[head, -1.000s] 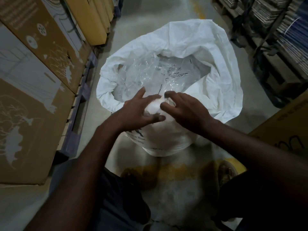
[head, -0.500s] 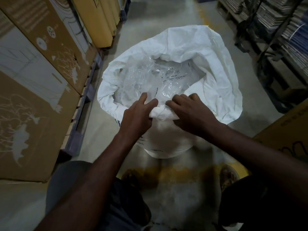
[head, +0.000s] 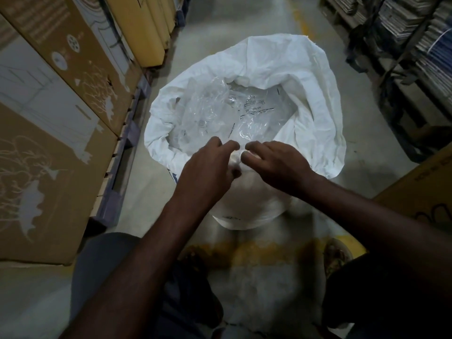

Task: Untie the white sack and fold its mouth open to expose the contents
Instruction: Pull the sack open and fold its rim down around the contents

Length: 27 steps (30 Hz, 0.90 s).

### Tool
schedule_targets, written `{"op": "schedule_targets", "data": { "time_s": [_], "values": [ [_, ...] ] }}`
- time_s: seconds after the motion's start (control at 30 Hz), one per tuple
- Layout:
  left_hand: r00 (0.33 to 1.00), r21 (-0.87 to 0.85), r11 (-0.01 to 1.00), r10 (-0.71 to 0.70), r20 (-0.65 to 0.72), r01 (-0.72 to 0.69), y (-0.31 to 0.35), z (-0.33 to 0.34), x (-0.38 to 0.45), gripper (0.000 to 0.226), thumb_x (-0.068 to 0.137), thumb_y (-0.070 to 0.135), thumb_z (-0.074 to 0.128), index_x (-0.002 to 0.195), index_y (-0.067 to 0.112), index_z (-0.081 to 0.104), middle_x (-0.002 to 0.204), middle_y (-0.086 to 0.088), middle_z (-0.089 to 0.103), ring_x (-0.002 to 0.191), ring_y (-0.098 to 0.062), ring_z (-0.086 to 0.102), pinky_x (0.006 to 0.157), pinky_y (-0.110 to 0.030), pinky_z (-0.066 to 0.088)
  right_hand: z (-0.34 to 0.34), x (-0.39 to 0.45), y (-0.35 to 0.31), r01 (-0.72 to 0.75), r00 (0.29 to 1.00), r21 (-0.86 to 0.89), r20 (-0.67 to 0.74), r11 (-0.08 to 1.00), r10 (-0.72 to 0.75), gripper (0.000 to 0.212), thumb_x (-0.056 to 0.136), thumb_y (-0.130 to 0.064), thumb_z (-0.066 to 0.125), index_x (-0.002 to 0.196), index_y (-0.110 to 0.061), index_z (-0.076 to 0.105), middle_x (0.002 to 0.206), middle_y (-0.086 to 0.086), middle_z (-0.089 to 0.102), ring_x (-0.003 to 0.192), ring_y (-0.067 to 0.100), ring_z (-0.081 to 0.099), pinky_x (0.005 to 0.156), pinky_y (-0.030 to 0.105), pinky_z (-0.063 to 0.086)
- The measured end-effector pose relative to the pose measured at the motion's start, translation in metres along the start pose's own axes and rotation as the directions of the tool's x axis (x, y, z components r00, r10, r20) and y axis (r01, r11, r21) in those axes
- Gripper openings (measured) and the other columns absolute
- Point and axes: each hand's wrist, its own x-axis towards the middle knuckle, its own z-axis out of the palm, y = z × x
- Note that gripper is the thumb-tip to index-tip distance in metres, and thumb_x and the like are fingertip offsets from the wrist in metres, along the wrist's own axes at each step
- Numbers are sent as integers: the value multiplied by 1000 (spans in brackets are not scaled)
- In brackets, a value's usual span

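Note:
The white sack [head: 315, 99] stands upright on the floor in front of me, its mouth wide open and the rim rolled outward. Inside lie clear plastic bags [head: 227, 118] with dark printed text. My left hand [head: 208, 172] and my right hand [head: 276, 162] meet at the near rim of the sack. Both pinch a bunched fold of the white fabric between curled fingers and thumbs. The fold between the fingertips is mostly hidden by the hands.
Large brown cardboard boxes [head: 49, 123] on a pallet [head: 122, 167] line the left side. Yellow boxes [head: 144, 25] stand further back. Shelving with stacked goods [head: 415, 45] fills the right. Another brown box [head: 420, 189] sits at the near right. The concrete aisle [head: 244, 15] runs ahead.
Both hands have stayed on the near rim, drawing closer together and bunching the fabric tighter. The view has shifted slightly, with the sack sitting lower in it.

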Motion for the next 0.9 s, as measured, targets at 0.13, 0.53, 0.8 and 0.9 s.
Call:
{"op": "schedule_targets", "data": {
  "time_s": [0.13,0.53,0.8,0.9],
  "values": [
    [952,59,998,-4,307,-14,-35,18,14,78,75,53,93,146,39,61,141,2,63,124,-30,55,103,-51,49,0,-5,-4,135,991,-31,-6,990,-136,20,101,1,44,110,-14,54,109,18,66,69,31,55,62,42,46],
    [991,195,981,-28,130,2,-31,66,0,58,88,10,71,140,20,48,118,-6,51,110,-31,51,59,-39,39,-9,-11,-17,-241,917,248,376,938,136,41,87,-50,73,104,-20,51,114,10,66,90,35,67,78,42,50],
    [940,-44,999,0,340,16,-50,46,-9,75,85,26,87,151,33,52,126,-1,52,112,-25,61,89,-41,55,8,-1,-28,-31,985,57,171,998,21,25,92,-3,46,115,-13,50,91,5,54,78,27,53,68,39,42],
    [988,130,989,55,143,-74,-40,43,-6,37,83,26,80,117,31,65,100,5,70,98,-26,67,73,-37,49,14,-2,-41,35,993,21,110,999,-37,31,95,-2,40,120,-8,58,94,8,57,75,26,54,63,38,43]
  ]
}}
